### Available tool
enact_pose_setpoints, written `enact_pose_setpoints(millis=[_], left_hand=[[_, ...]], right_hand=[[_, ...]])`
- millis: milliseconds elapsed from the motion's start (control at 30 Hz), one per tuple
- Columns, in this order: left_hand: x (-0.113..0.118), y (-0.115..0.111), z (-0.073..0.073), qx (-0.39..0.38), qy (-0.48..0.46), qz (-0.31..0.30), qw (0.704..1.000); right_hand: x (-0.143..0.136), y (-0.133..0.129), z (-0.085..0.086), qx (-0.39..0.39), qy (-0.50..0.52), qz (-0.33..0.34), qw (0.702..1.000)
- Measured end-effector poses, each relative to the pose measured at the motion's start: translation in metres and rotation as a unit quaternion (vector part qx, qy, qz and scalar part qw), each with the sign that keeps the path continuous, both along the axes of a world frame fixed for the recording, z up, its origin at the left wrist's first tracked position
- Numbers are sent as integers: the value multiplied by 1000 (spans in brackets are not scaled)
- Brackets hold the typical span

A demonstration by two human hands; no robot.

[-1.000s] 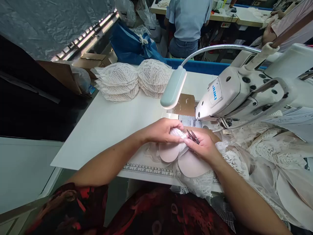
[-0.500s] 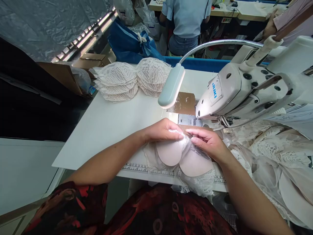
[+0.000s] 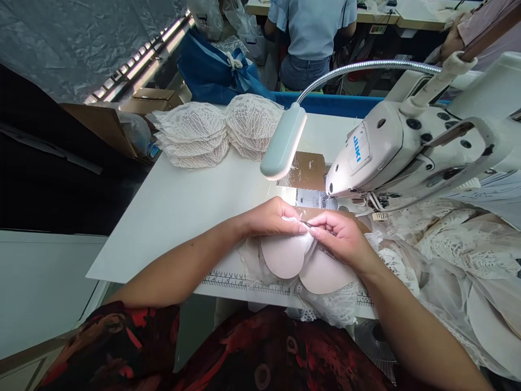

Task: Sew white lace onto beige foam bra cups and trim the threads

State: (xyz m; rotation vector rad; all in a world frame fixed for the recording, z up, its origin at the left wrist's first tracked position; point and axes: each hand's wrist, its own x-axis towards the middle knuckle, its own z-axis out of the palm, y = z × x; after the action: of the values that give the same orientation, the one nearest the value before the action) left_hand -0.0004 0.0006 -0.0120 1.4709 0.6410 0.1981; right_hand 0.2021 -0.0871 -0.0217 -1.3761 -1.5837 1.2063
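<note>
A white lace bra (image 3: pixel 283 256) with smooth pale cups lies at the table's front edge, its lace trailing over the edge. My left hand (image 3: pixel 280 218) pinches the lace at the middle, between the two cups. Close beside it, my right hand (image 3: pixel 340 236) is closed on a small dark pointed tool (image 3: pixel 307 223). The tool's tip meets the lace by my left fingertips; my fingers hide most of it, so its exact kind is unclear. Just beyond my hands is the needle area of a white sewing machine (image 3: pixel 366 152).
A lamp (image 3: pixel 285 142) on a bendable neck hangs over the table (image 3: pixel 163 217). Stacked lace cups (image 3: pixel 195 136) sit at the back left. More lace pieces (image 3: pixel 459 244) are heaped at right. A ruler strip (image 3: pixel 228 280) runs along the front edge. A person (image 3: pixel 311 32) sits beyond.
My right hand has moved slightly left, bringing its fingers and the dark tool up against the lace at my left fingertips. My left hand keeps its pinch.
</note>
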Motion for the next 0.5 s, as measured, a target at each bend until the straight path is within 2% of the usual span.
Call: enact_pose_setpoints(millis=[233, 333, 500], left_hand=[[2, -1, 2, 10, 12, 10, 1000], [3, -2, 1, 17, 19, 12, 1000], [4, -3, -2, 32, 33, 0, 999]], right_hand=[[7, 0, 0, -37, 33, 16, 999], [6, 1, 0, -26, 10, 37, 999], [-3, 4, 1, -1, -19, 23, 1000]])
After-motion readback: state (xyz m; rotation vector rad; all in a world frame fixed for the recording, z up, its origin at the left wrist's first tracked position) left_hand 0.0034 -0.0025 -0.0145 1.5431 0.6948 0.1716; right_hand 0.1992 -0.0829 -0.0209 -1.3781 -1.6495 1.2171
